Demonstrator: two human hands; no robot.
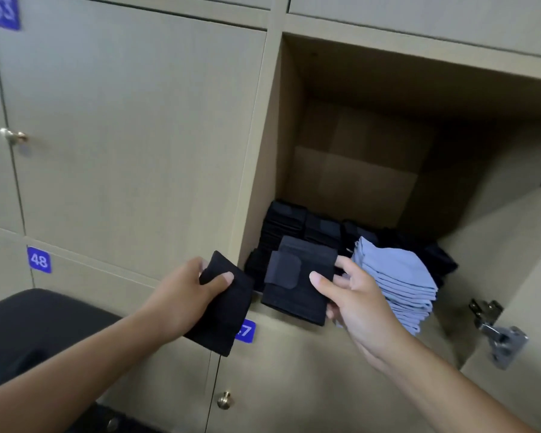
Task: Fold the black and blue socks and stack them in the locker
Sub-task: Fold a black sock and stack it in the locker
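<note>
Beige laminate locker doors fill the head view, with one open locker (294,145) at the upper right, its door (512,276) swung out to the right and a metal hinge (498,335) showing on it. Purple number tags mark the closed doors: 33 (3,10) at the top left, 48 (39,260) lower down, and a tag (245,331) partly hidden behind a sock. Brass knobs sit on the left door (12,135) and on the bottom door (224,400). A black padded surface (38,323) lies at the lower left.

Inside the locker, stacks of folded black socks (286,220) stand along the floor toward the left, and a stack of folded blue socks (397,276) leans beside them on the right, its folded edges fanned toward the camera.

The left hand (181,295) grips a folded black sock (228,307) outside the locker, thumb on top, its long axis running from upper left down to lower right. The right hand (356,304) holds a second folded black sock (297,282) at the locker's front edge, thumb pressed on its upper face, fingers beneath; this sock lies nearly flat, long axis pointing into the locker, just in front of the black stacks and touching-close to the blue stack.
</note>
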